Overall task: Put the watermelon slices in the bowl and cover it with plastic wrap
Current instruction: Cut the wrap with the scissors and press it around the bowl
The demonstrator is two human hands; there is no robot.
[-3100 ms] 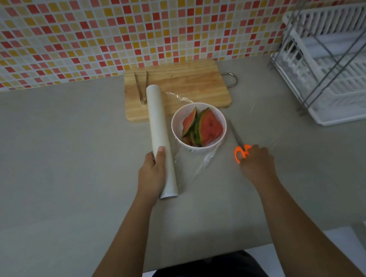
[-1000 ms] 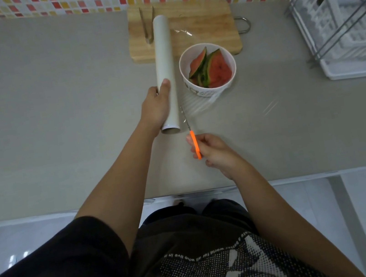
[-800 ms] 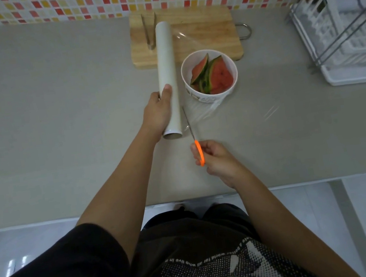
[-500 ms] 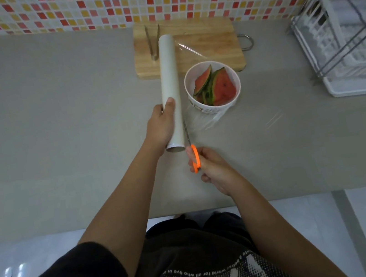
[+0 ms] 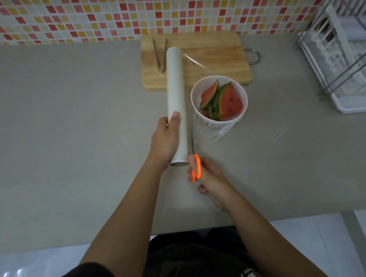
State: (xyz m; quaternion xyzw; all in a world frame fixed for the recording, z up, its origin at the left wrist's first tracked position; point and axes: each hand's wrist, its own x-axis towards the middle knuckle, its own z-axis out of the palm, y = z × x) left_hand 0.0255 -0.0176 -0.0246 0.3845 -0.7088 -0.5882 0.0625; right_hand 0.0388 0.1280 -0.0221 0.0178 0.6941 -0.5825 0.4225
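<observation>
Red-fleshed, green-rinded watermelon slices (image 5: 223, 102) lie in the white bowl (image 5: 244, 95) on the grey counter (image 5: 62, 138), just before the cutting board (image 5: 215, 61). The clear plastic wrap (image 5: 195, 61) spread from the roll (image 5: 175, 87) shows only as faint glints. The left hand (image 5: 165, 141) grasps the roll; the right hand (image 5: 214, 182) grips orange scissors (image 5: 195, 166), blades alongside it.

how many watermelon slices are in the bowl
3 slices visible, all in the white bowl: one left, the largest right, a rind-edge piece between; others may be hidden.
</observation>
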